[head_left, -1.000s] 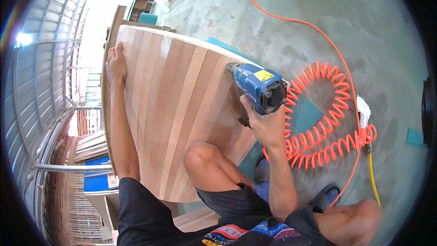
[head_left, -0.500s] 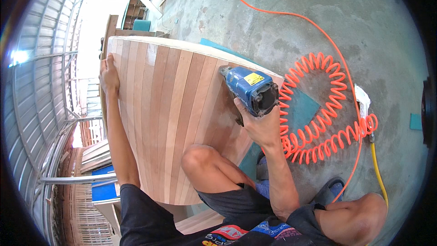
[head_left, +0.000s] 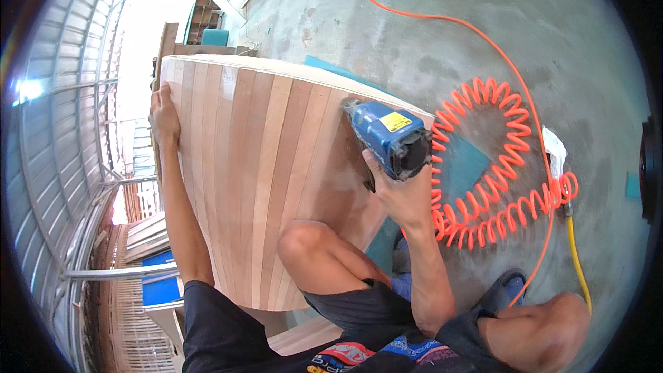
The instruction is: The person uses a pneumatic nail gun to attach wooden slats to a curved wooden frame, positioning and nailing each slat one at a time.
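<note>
My right hand (head_left: 407,197) is wrapped round the handle of a blue pneumatic nail gun (head_left: 390,131) with a yellow label. Its nose (head_left: 351,105) rests on or just over the curved wooden panel (head_left: 269,145), near the far edge; I cannot tell if they touch. The panel is made of narrow strips in light and reddish-brown wood. At its left edge, my left hand (head_left: 165,116) grips the border, with some fingertips hidden behind it. My bent knee (head_left: 307,242) is against or close to the panel's near side.
An orange coiled air hose (head_left: 514,159) lies on the concrete floor (head_left: 414,48) at right, joined near a white wrapping (head_left: 554,148) to a yellow hose (head_left: 579,255). Teal sheets (head_left: 466,166) lie beneath the coil. Metal wall sheeting (head_left: 59,97) stands at left.
The nail gun and my right hand have shifted slightly to the right along the panel. My left hand keeps its hold on the panel's edge.
</note>
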`<state>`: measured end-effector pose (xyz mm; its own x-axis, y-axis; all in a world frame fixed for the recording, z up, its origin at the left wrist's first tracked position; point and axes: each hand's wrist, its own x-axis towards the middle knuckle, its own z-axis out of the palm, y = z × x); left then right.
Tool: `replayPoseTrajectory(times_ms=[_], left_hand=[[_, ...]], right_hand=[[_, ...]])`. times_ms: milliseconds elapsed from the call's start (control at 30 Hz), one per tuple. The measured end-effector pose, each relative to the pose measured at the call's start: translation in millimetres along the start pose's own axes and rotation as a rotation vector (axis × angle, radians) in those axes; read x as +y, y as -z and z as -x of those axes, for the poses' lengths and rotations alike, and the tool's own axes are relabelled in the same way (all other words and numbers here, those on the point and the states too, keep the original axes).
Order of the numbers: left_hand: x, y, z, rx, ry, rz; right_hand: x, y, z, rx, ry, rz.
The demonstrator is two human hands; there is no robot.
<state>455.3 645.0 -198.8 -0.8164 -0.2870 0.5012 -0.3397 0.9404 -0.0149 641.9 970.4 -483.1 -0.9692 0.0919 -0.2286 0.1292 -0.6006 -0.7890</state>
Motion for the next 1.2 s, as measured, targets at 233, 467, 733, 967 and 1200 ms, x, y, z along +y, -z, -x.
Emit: replayPoseTrajectory(times_ms=[233,467,733,967,1200], left_hand=[[9.5,-0.1,3.3,-0.001,0.000,-0.036],[6.7,1.7,3.6,-0.028,0.001,-0.006],[6.9,-1.1,6.0,-0.042,0.003,0.033],[8.5,0.7,2.5,0.009,-0.024,0.008],[10.5,1.4,4.3,-0.009,-0.024,0.004]], right_hand=[[19.7,14.9,4.6,0.039,0.016,-0.023],[21.7,16.1,2.6,0.014,-0.043,-0.034],[20.8,10.9,7.0,-0.006,-0.009,0.002],[19.6,13.8,5.0,0.060,0.014,-0.005],[36.5,20.3,8.7,0.090,-0.047,-0.097]])
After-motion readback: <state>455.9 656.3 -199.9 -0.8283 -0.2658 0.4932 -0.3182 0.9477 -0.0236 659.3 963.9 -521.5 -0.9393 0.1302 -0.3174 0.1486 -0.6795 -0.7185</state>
